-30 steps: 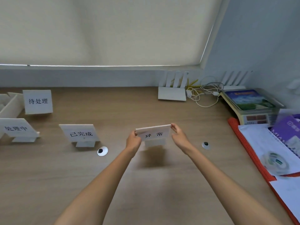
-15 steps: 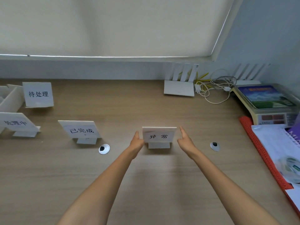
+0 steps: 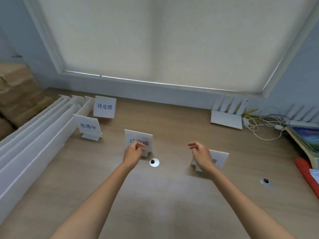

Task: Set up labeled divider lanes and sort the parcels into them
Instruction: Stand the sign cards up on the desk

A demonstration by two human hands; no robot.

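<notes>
Currently four white label signs are seen standing on the wooden table (image 3: 172, 195). The 待处理 sign (image 3: 104, 106) is set farthest back, just beside the far end of the long white dividers (image 3: 34, 138), which are laid side by side along the left edge. The 处理中 sign (image 3: 88, 125) is placed in front of it, close against the dividers. Cardboard parcels (image 3: 15, 90) are stacked beyond the dividers at the far left. The left hand (image 3: 133, 152) is held in front of the 已完成 sign (image 3: 138, 137), its fingers curled with the thumb near the fingertips; whether the sign is pinched cannot be told. The right hand (image 3: 200, 155) is raised with fingers loosely curled and nothing grasped, and the fourth sign (image 3: 220, 157) is partly hidden behind it. A cable grommet (image 3: 154, 162) is seen between the hands, near the left wrist
</notes>
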